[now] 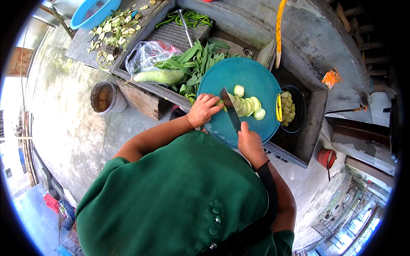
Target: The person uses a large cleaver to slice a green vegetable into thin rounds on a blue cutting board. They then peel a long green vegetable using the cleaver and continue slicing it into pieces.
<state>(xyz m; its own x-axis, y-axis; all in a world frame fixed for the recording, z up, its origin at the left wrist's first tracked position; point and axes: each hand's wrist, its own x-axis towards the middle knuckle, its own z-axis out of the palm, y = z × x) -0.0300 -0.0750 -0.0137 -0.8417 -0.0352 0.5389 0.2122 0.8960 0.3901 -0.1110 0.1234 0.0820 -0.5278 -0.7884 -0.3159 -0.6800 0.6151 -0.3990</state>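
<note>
On the teal board (pixel 241 70) lie overlapping round vegetable slices (pixel 249 106), pale with greener rims.

I see the left hand (pixel 204 112), at nine o'clock on the round teal board (pixel 230 77), steadying a pale-green vegetable (pixel 220 103); the right hand (pixel 251 144), near six, grips a dark-bladed knife (pixel 230 110).

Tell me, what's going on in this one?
A person has a vegetable partly sliced on a round teal board. The right hand grips a knife; the left hand holds the uncut end left of the blade. Pale green slices lie to the blade's right. Beside the board, a dark bowl contains cut pieces, and leafy greens lie past its left edge.
</note>
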